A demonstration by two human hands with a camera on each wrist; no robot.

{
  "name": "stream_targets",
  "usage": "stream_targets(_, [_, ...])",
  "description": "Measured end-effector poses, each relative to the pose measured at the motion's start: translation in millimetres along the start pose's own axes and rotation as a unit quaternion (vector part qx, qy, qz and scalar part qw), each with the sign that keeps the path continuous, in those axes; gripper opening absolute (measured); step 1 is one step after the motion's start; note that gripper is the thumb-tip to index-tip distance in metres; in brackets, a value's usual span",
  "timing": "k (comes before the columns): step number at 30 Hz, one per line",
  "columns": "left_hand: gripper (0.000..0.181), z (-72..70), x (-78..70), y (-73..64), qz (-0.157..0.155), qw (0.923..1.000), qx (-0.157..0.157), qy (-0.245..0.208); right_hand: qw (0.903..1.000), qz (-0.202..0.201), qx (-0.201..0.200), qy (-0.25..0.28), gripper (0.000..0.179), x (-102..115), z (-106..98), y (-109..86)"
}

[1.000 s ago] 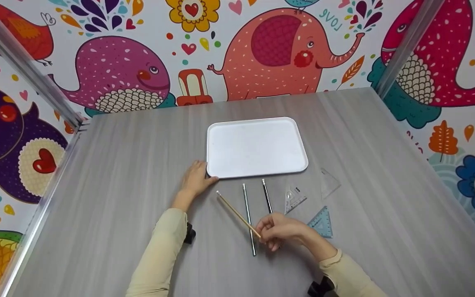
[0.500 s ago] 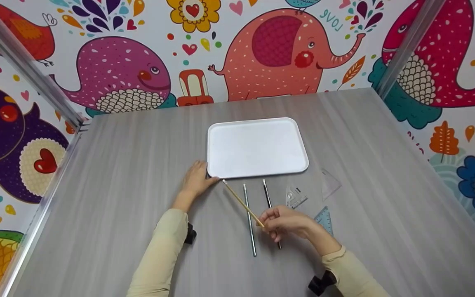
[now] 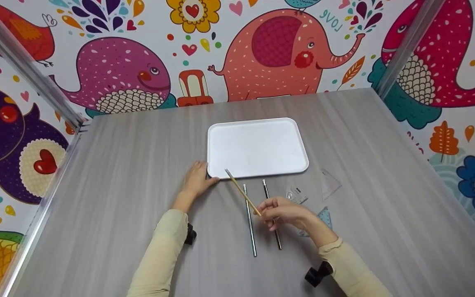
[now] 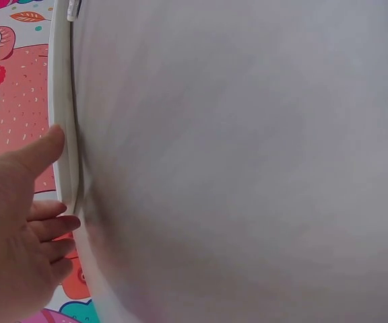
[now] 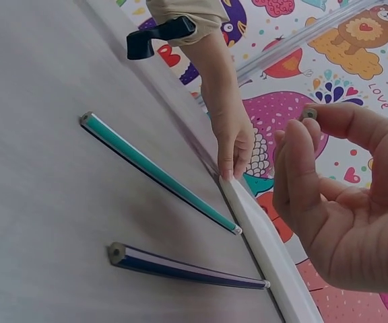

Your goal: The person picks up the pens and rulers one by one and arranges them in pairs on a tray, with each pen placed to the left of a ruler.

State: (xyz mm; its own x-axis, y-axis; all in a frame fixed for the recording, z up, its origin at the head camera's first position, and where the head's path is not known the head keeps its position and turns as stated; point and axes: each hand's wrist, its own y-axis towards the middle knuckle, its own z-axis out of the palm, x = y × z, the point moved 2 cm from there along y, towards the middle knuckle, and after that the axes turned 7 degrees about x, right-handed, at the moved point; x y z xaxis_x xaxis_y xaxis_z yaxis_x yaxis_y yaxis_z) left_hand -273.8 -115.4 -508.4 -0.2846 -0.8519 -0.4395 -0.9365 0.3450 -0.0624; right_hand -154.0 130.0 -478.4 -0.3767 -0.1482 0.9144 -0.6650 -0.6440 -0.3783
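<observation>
My right hand (image 3: 283,212) pinches a yellow pencil (image 3: 241,190) near its lower end, between thumb and fingers. The pencil slants up to the left, its eraser end overlapping the near edge of a white tray (image 3: 258,144) in the head view. At the tray's near left corner, my left hand (image 3: 195,179) holds the rim, thumb along the front side and fingers around the left side. A green pencil (image 3: 250,231) lies on the table left of my right hand. Partly under that hand lies a dark pencil (image 3: 278,240). In the right wrist view, the yellow pencil's end (image 5: 308,114) pokes out between the fingertips.
Right of the pencils lie a small clear set square (image 3: 298,195), a larger clear set square (image 3: 330,185) and a blue set square (image 3: 325,216), partly hidden by the right wrist. A patterned wall (image 3: 204,45) borders the grey table (image 3: 138,165).
My right hand has moved forward, carrying the yellow pencil until its eraser end overlaps the tray's near edge. More of the dark pencil shows. The left hand and the tray stay where they were.
</observation>
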Motion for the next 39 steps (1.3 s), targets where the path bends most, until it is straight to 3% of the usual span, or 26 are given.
stream_targets(8, [0.056,0.3,0.6,-0.5,-0.008,0.9999,0.006,-0.008,0.9999,-0.002,-0.011,0.001,0.030,5,-6,5.4])
stream_targets(24, [0.052,0.9,-0.3,-0.9,0.007,0.9999,-0.008,-0.010,0.9980,0.004,-0.051,0.038,0.035,16,-12,18.1])
stream_targets(32, [0.053,1.2,1.6,-0.4,0.005,0.9999,-0.003,-0.014,0.9964,-0.023,-0.058,0.058,0.013,27,-10,32.8])
stream_targets(39, [0.049,1.5,2.6,0.6,0.020,0.9996,-0.019,-0.003,0.9957,-0.011,-0.062,0.068,0.012,33,-5,45.7])
